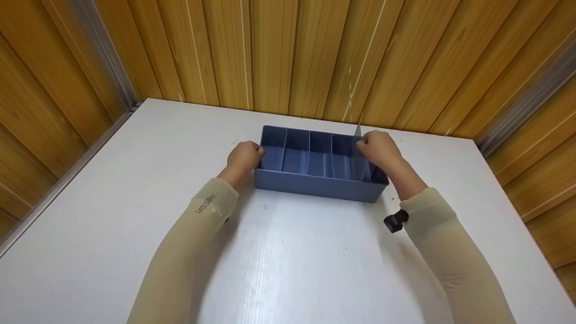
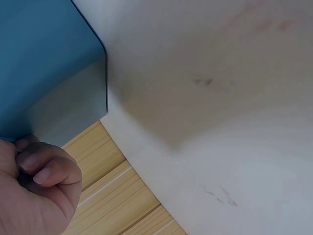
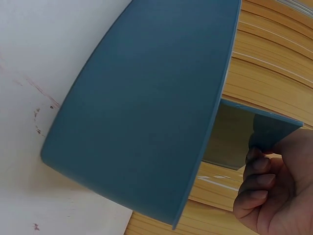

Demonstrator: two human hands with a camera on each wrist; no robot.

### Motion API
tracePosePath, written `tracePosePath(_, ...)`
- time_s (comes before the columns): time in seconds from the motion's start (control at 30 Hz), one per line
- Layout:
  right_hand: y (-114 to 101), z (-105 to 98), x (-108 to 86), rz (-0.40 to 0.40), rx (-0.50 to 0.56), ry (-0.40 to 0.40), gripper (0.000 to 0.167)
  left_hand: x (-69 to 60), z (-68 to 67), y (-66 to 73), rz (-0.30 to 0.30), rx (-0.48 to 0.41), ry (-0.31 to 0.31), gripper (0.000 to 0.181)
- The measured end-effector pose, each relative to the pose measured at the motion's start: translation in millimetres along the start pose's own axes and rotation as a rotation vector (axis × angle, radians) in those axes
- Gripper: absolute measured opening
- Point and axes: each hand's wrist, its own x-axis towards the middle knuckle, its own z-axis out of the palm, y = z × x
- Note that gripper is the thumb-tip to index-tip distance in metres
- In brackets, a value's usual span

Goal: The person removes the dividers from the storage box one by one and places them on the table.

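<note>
my right hand (image 1: pixel 381 149) pinches a divider (image 3: pixel 227 134) crosswise to the long left-right axis of the blue box (image 1: pixel 315 185); my left hand (image 1: pixel 244 156) grips its left end.

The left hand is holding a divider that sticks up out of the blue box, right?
Not quite: it's the right hand, not the left hand, that holds the divider sticking up out of the blue box. The head view shows it.

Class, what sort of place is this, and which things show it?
Probably a small work booth: wood-look panels close in a white tabletop on three sides, with metal strips at the corners.
</note>
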Motion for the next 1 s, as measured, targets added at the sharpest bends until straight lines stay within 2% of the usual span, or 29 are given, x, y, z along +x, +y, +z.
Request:
tracePosePath(0.17, -2.4, -5.5, -0.2, -0.012, -0.005, 0.007, 0.034, -0.7, 0.5, -1.0, 0.003, -0.013, -0.008, 0.038)
tracePosePath(0.43, -5.2, -17.4, -0.8, -0.018, -0.049, 0.012, 0.036, -1.1, 1.4, -1.2, 0.026, 0.010, 0.023, 0.038)
tracePosePath(0.8, -10.7, -26.9, -2.8, -0.007, -0.044, 0.021, 0.038, -0.4, 3.7, -1.6, -0.005, -0.006, 0.000, 0.037)
tracePosePath(1.0, -14.4, -36.6, -7.5, 0.005, -0.016, 0.034, 0.037, -0.5, 2.8, -0.2, -0.002, 0.004, 0.004, 0.038)
